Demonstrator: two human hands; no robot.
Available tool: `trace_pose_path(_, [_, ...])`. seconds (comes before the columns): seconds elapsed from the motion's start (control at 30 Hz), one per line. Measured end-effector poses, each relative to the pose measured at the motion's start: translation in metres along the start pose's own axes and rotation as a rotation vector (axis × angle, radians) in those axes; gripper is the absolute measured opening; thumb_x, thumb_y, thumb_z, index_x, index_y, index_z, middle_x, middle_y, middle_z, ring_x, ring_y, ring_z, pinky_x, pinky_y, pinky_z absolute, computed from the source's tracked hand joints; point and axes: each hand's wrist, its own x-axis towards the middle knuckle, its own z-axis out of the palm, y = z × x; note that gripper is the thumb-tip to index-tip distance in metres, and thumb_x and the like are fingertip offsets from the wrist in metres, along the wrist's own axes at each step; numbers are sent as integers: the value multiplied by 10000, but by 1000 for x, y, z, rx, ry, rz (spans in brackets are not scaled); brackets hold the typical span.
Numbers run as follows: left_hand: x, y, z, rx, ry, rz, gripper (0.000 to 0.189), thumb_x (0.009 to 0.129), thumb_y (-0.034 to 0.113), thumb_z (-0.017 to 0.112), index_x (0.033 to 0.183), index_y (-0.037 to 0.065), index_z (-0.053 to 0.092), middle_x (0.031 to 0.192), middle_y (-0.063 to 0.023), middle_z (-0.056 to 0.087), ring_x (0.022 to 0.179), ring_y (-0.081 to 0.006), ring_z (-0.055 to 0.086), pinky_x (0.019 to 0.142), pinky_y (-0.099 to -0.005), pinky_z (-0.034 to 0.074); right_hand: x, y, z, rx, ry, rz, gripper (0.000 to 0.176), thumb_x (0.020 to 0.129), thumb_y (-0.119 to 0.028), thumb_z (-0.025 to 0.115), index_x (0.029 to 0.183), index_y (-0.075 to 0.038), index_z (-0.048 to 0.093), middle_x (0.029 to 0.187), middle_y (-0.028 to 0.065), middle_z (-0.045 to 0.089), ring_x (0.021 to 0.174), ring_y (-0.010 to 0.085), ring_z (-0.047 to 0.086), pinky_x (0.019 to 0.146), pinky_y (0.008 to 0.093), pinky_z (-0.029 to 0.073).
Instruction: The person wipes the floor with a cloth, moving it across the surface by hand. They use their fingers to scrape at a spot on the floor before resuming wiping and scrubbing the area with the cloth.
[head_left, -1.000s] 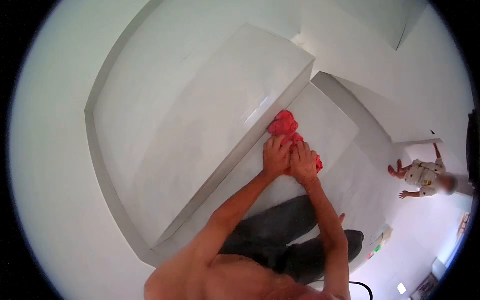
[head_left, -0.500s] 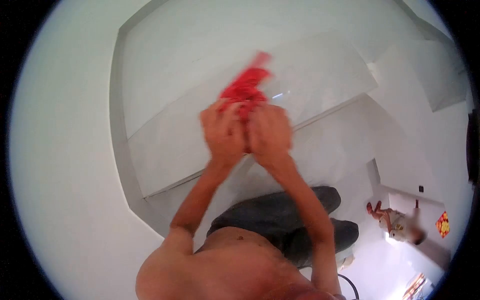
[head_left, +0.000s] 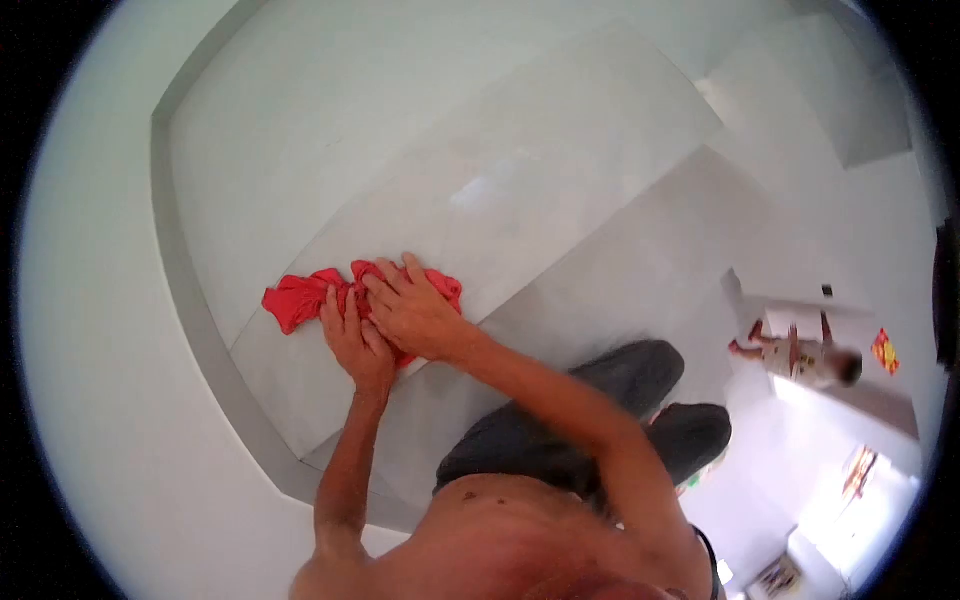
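Note:
A crumpled red cloth (head_left: 300,299) lies bunched on the pale, glossy slab (head_left: 560,200), towards its left end. My left hand (head_left: 358,345) grips the near side of the cloth, its fingers bent into the folds. Just right of it, my right hand (head_left: 415,315) presses down over the cloth's middle, holding it with fingers somewhat spread. The two hands touch or nearly touch. Parts of the cloth stick out to the left and right of them, and the portion beneath my palms is hidden.
A raised pale wall edge (head_left: 200,330) curves along the left side. My knees in dark trousers (head_left: 620,375) are close to the slab's near edge. Further off at right, another person (head_left: 800,357) is by a pale block, with a red-and-yellow sign (head_left: 884,351) beyond.
Both hands have moved left and down with the red cloth, which was wadded and blurred over the slab's middle. It now lies spread wider under my hands. The view has shifted too.

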Motion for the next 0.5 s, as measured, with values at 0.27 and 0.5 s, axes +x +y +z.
trace_pose_path(0.27, [26,70,69,-179,-48,237,485,940,174,525,1382,-5,613,1564,-258,455,1418,-494,410,1199,-599,288,-57,51,-50,-260,-37,265,324,930,-301,622,1095,-59,760,1302,123,646,1319,365,526,1125,623,371])
trace_pose_path(0.5, [21,132,173,-333,91,388,374,829,138,638,1151,-38,716,1336,-238,638,1240,-432,574,1090,-542,434,-143,111,-45,-565,23,364,236,936,-249,588,1041,-88,723,1208,84,683,1151,310,604,906,511,467])
